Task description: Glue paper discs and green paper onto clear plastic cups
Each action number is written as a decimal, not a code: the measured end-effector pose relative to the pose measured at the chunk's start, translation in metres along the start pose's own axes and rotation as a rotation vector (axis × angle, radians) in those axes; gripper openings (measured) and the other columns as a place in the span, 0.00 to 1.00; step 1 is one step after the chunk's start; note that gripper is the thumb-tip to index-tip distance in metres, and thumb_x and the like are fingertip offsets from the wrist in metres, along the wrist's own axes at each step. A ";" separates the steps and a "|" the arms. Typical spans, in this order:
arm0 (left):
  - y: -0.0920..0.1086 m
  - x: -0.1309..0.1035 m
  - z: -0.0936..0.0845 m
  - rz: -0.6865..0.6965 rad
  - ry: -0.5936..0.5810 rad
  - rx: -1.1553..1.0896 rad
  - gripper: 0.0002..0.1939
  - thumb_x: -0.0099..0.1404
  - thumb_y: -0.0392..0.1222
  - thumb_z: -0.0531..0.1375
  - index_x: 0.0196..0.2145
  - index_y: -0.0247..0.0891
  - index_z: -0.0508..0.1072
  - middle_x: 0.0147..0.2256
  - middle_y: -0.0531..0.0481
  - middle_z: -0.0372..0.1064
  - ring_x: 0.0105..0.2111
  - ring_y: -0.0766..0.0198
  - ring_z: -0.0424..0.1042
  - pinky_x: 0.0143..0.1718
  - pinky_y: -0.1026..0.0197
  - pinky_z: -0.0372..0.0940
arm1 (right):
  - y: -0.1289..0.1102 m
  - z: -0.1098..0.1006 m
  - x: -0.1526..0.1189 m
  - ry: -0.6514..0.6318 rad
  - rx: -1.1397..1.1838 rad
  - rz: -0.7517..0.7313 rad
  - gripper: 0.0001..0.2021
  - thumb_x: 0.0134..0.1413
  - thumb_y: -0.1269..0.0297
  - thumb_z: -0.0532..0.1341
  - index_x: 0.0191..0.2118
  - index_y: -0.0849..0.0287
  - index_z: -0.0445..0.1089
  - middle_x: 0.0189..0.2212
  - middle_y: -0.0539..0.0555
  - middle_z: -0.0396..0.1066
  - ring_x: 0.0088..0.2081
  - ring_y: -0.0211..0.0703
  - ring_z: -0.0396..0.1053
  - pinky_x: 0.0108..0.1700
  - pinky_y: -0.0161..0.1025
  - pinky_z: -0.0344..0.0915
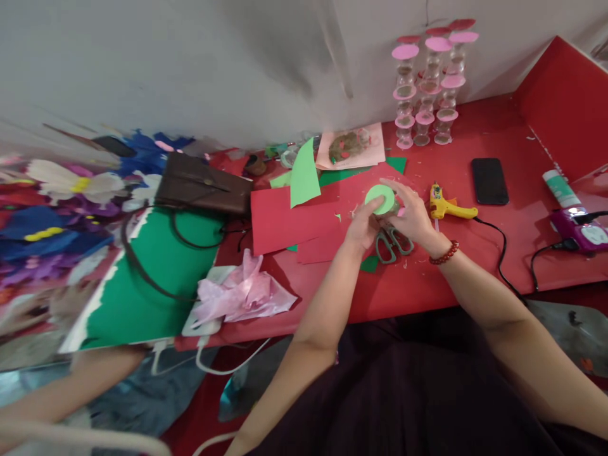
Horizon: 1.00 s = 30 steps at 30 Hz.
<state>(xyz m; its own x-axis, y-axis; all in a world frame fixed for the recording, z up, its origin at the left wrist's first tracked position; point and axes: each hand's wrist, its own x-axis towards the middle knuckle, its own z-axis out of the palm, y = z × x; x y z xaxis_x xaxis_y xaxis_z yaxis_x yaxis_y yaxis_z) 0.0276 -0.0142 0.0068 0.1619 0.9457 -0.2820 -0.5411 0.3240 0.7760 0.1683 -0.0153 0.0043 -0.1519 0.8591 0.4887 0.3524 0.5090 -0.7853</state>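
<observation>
Disc: the green disc (382, 191) is sitting between my hands, just beyond the scissors (391, 235).
Left grip: my left hand (361, 226) is pinching it, thumb lying across the top.
Right grip: my right hand (411, 212) is curving narrowly round its far, right edge; I am not making out what is lying underneath.
Risk, disc: it could be bending or slipping, I judge, if my thumb were pressing off-centre.
Risk, glue gun: the glue gun (451, 208) is lying just beside my right wrist; if hot (cannot tell), a careless sideways move could be burning me.
Risk, cord: the cord (503, 246) is running near my right forearm; a snag could be dragging the gun.
Surface: red sheets (278, 221) are overlapping on the red table (468, 259), small scraps scattering about; a phone (490, 181) is lying to the right.
Room: pale wall (213, 69) is rising behind; pink-tiered stacks (431, 88) are standing before it. At lower left, another person's arm (80, 387) is showing.
</observation>
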 end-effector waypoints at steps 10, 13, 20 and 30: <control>0.011 -0.010 0.004 -0.008 -0.096 -0.051 0.32 0.66 0.71 0.63 0.54 0.43 0.77 0.44 0.44 0.81 0.52 0.49 0.80 0.50 0.52 0.74 | 0.005 -0.010 0.008 0.113 0.213 0.096 0.37 0.57 0.50 0.71 0.70 0.46 0.63 0.65 0.56 0.70 0.66 0.62 0.69 0.68 0.63 0.68; 0.008 -0.016 0.007 -0.003 -0.070 -0.060 0.30 0.67 0.69 0.63 0.53 0.42 0.78 0.46 0.42 0.81 0.52 0.50 0.80 0.50 0.52 0.74 | 0.002 -0.011 0.006 0.107 0.252 0.132 0.39 0.58 0.44 0.70 0.71 0.44 0.59 0.63 0.57 0.71 0.63 0.61 0.71 0.66 0.62 0.70; -0.011 -0.057 -0.003 -0.029 -0.106 -0.047 0.22 0.68 0.62 0.65 0.48 0.42 0.80 0.42 0.44 0.82 0.48 0.52 0.81 0.46 0.55 0.75 | -0.027 -0.006 -0.036 0.084 0.148 0.125 0.42 0.56 0.47 0.72 0.73 0.45 0.58 0.67 0.57 0.68 0.65 0.61 0.70 0.65 0.61 0.72; -0.012 -0.070 -0.013 -0.035 -0.081 -0.020 0.24 0.64 0.56 0.68 0.52 0.40 0.79 0.39 0.44 0.83 0.42 0.53 0.82 0.43 0.54 0.75 | -0.027 0.016 -0.066 0.056 0.122 0.102 0.43 0.55 0.56 0.71 0.74 0.43 0.58 0.66 0.56 0.71 0.57 0.54 0.76 0.62 0.55 0.74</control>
<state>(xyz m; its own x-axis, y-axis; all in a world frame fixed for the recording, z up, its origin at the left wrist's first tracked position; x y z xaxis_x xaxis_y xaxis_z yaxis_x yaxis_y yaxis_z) 0.0118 -0.0846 0.0101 0.2464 0.9332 -0.2616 -0.5501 0.3569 0.7550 0.1536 -0.0847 -0.0124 -0.0679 0.9043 0.4214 0.2486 0.4244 -0.8707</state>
